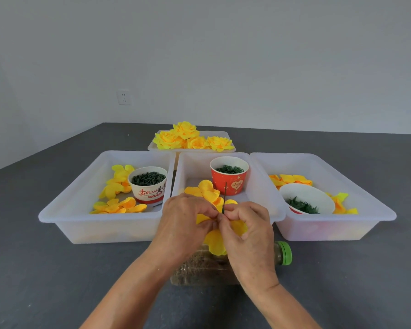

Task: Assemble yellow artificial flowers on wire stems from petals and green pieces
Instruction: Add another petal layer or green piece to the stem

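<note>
My left hand [185, 224] and my right hand [247, 231] meet in front of the middle tray, fingertips pinched together on a yellow flower [215, 241] threaded on a thin dark wire stem [224, 198] that points up between them. Yellow petals spread below and beside my fingers. Loose yellow petals [203, 189] lie in the middle tray [261, 186] behind my hands, next to a red cup of green rings [229, 174].
The left tray [64, 210] holds petals and a white cup of dark green pieces [148, 182]. In the right tray [365, 193] are petals and a bowl of green leaves [306, 198]. Finished flowers [190, 137] fill a back tray. A green-capped bottle [280, 254] lies under my hands.
</note>
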